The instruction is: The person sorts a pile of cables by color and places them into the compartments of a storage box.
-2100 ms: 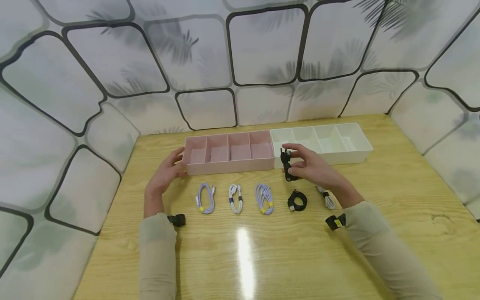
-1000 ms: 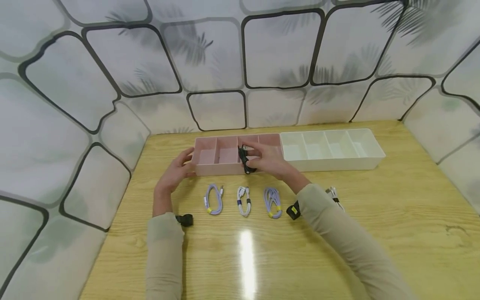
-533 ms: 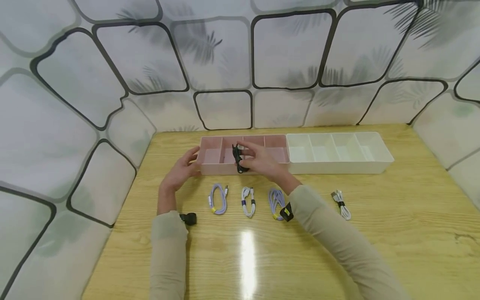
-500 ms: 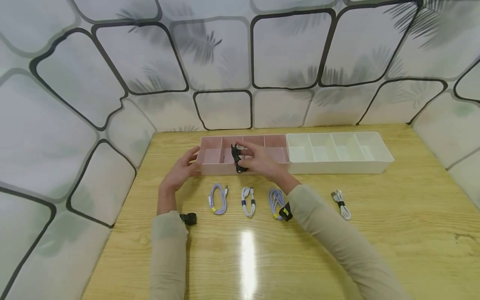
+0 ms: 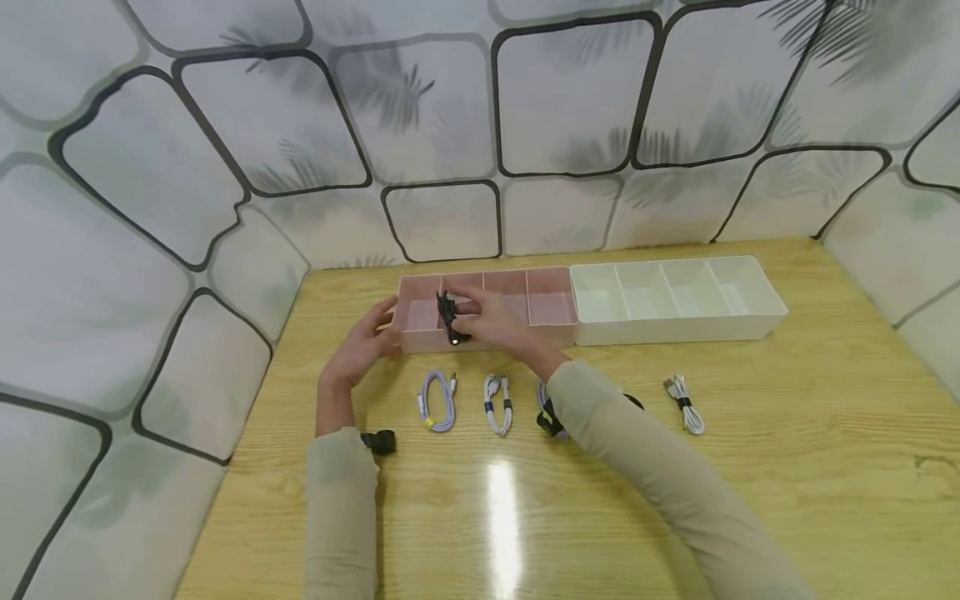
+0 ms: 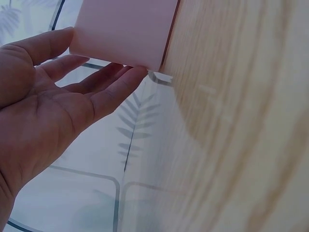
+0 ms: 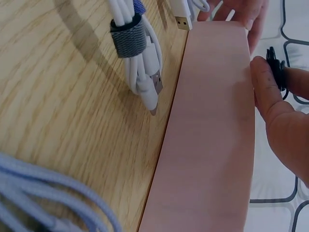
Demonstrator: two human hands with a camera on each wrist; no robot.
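Observation:
My right hand [image 5: 491,321] pinches a bundled black cable [image 5: 447,315] between thumb and fingers. It holds the cable above the pink divided box [image 5: 487,340], near the divider between the two leftmost compartments. In the right wrist view the black cable [image 7: 276,70] shows beyond the box's long wall [image 7: 207,125]. My left hand [image 5: 358,348] touches the left end of the pink box. Its fingers are fairly straight in the left wrist view, with thumb and fingertips [image 6: 140,72] at the edges of the end wall [image 6: 123,36].
A white divided box [image 5: 675,329] adjoins the pink one on the right. In front lie a lavender cable [image 5: 437,400], a white cable [image 5: 498,404] and another white cable [image 5: 684,405]. The right sleeve partly covers a second lavender cable [image 5: 542,393] and a black cable [image 5: 634,401].
My right hand has carried the black cable leftward, from in front of the white box to over the left part of the pink box. The left hand has stayed at the pink box's end.

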